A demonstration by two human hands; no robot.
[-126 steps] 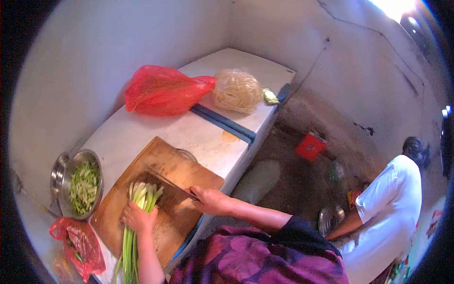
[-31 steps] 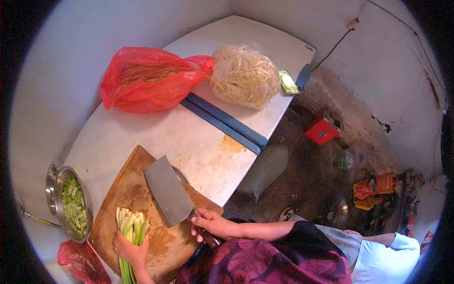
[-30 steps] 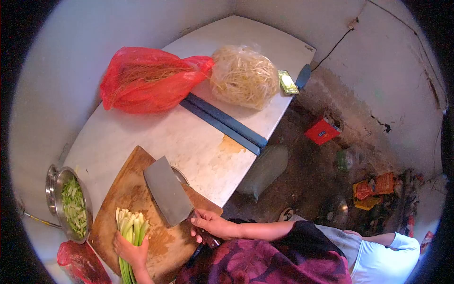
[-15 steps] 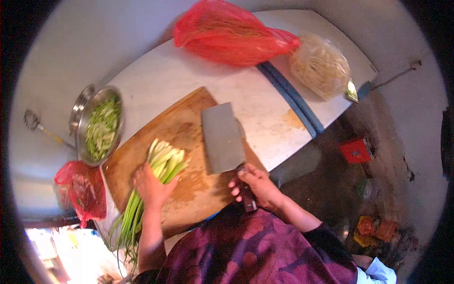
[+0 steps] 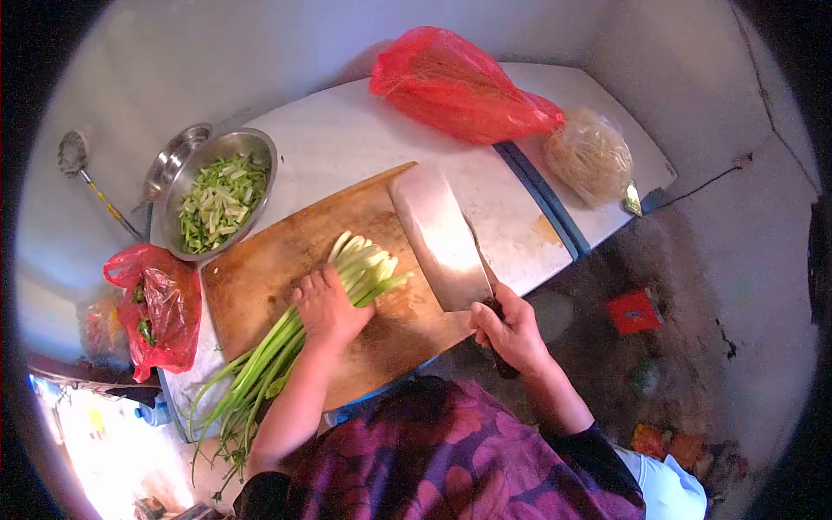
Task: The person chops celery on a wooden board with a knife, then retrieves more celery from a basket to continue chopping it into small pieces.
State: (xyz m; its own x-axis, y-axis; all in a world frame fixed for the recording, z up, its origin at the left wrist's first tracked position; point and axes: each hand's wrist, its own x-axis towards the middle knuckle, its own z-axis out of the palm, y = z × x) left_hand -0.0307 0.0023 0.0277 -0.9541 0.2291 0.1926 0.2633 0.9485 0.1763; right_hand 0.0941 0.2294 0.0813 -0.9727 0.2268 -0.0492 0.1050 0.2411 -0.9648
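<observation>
green stalks (image 5: 276, 340) in left hand (image 5: 332, 309), cleaver (image 5: 440, 234) in right hand (image 5: 513, 333).

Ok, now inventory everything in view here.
celery-like stalks: 1 bunch, green, on the board
cleaver: 1, silver, over the board
cutting board: 1, brown, on the table
table: 1, white, centre
metal bowl: 1, silver, left of the board
chopped greens: many, green, in the bowl
metal dish: 1, silver, beside the bowl
plastic bags: 2, red, table's back and left corner
clear bag of strands: 1, beige, table's right
phone-like object: 1, greenish, table's right edge
skimmer-like utensil: 1, grey-yellow, left wall
box: 1, red, floor
co-worker's clothing: 1, white, lower right
garment: 1, purple, bottom centre
left grip: 1, bare, on the stalks
right grip: 1, bare, on the handle
</observation>
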